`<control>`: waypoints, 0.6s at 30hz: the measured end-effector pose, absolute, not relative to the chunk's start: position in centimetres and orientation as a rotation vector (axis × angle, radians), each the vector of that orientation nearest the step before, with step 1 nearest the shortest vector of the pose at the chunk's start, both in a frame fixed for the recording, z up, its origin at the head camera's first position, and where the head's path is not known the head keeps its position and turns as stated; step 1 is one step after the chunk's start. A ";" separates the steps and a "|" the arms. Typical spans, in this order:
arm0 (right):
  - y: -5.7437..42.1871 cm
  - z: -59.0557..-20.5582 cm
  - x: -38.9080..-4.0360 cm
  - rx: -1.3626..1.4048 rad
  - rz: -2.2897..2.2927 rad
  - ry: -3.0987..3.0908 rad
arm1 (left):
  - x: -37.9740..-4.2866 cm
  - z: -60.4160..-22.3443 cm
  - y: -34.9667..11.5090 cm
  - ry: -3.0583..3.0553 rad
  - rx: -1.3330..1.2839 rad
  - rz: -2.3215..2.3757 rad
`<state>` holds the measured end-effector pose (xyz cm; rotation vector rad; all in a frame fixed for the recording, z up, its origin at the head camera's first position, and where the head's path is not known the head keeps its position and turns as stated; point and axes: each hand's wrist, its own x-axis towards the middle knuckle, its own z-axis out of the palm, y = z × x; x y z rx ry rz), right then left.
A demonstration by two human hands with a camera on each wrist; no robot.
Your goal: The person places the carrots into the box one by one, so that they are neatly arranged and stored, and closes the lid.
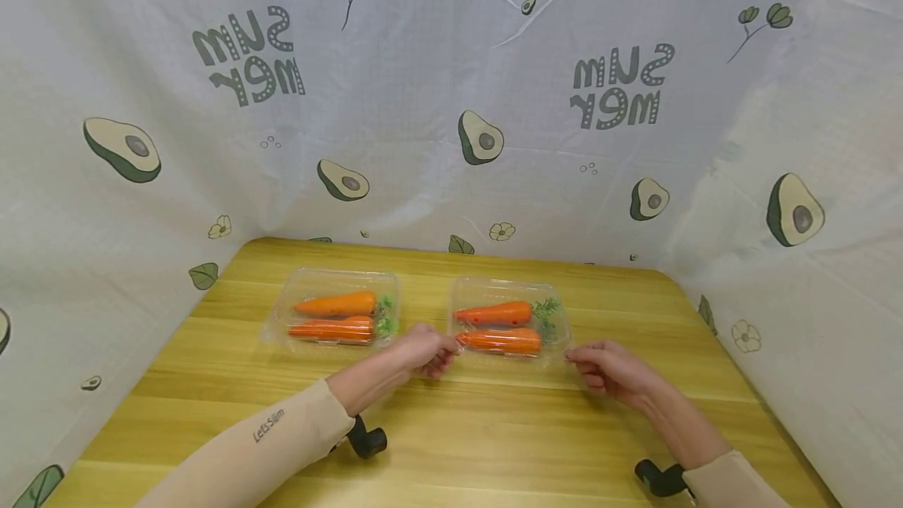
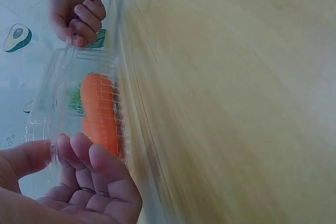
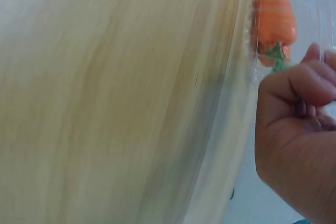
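Two orange carrots (image 1: pixel 499 340) with green tops lie inside a clear plastic clamshell box (image 1: pixel 508 283) on the wooden table. At the box's front left corner my left hand (image 1: pixel 427 349) pinches the rim between thumb and fingertips. My right hand (image 1: pixel 612 369) pinches the front right corner, its other fingers curled in. In the left wrist view the box (image 2: pixel 58 95) stretches between both hands, a carrot (image 2: pixel 98 106) showing through its ridged wall. The right wrist view shows the right hand (image 3: pixel 299 114) beside the carrot's leafy end (image 3: pixel 276 53).
A second clear plastic box (image 1: pixel 339 273), also with two carrots (image 1: pixel 337 304), sits to the left on the wooden table (image 1: pixel 451 445). Behind and at both sides hangs a white cloth (image 1: pixel 409 100) printed with avocados. Black wrist mounts (image 1: pixel 368 439) show below the sleeves.
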<state>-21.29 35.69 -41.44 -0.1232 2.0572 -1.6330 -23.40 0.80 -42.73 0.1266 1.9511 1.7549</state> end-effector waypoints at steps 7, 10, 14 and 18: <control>35.1 -41.4 -21.4 -0.104 -1.652 2.080 | -23.5 -42.8 0.6 1.943 0.113 1.776; 34.9 -41.4 -21.5 -0.100 -1.646 2.098 | -23.6 -42.9 0.6 1.946 0.112 1.779; 34.8 -41.4 -21.7 -0.099 -1.647 2.110 | -23.5 -43.1 0.6 1.943 0.104 1.792; 35.0 -41.4 -21.8 -0.073 -1.646 2.113 | -23.2 -43.1 0.7 1.912 0.083 1.807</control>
